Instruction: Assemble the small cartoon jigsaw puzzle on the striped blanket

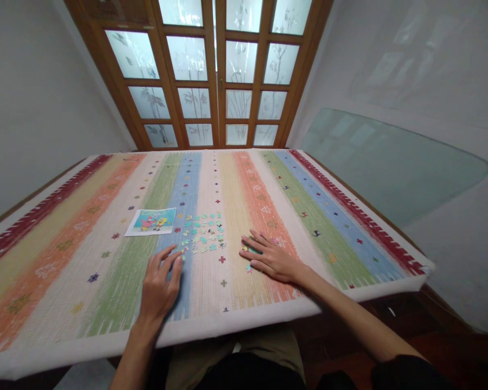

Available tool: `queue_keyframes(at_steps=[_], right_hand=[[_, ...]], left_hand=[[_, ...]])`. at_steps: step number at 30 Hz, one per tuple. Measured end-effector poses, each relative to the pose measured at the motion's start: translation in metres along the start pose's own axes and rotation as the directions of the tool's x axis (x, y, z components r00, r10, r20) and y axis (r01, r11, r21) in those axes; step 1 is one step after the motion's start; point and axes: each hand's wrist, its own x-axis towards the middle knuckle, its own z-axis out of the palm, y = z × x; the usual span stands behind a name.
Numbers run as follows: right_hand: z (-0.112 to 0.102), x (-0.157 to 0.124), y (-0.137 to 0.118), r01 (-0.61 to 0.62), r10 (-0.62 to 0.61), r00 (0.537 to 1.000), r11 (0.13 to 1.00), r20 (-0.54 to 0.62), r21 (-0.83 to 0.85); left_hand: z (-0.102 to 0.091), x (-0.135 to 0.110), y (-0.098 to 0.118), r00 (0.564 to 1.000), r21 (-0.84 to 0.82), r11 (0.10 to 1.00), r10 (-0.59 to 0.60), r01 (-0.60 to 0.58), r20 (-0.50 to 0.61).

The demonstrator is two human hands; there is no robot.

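Observation:
Small jigsaw puzzle pieces (204, 240), mostly teal, lie apart in loose rows on the striped cloth. At the near-left corner of these rows, my left hand (160, 281) has its fingers bent and apart. Its index fingertip is at or touching a small piece with some yellow and pink; I cannot make out a grip on it. To the right, my right hand (270, 257) lies flat with fingers spread, partly covering more pieces (249, 268). A picture card (152, 222) with a pink and a yellow cartoon figure lies left of the rows.
The wide table is covered by a striped, patterned cloth (122, 249) whose near edge hangs in front of my lap. Wooden doors (216, 108) with frosted panes stand behind it. A glass sheet (390, 162) is by the right wall.

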Motion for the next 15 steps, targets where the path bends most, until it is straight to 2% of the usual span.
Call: queue_keyframes(at_steps=[4,7,15], right_hand=[[-0.0013,-0.0025,0.0058,-0.123,0.122,0.992,0.992,-0.028,-0.011],[-0.0044,-0.0017,0.0056,-0.149,0.149,0.989,0.989,0.010,-0.003],[-0.0049,0.0017,0.0012,0.028,-0.029,0.998,0.999,0.063,0.024]], left_hand=[[-0.0027,-0.0033,-0.0090,0.998,0.018,0.998,-0.054,0.054,-0.028],[0.0000,-0.0066,-0.0113,0.996,-0.005,0.996,-0.089,0.089,-0.018],[0.0038,-0.0069,-0.0098,0.993,-0.051,0.992,-0.118,0.119,0.024]])
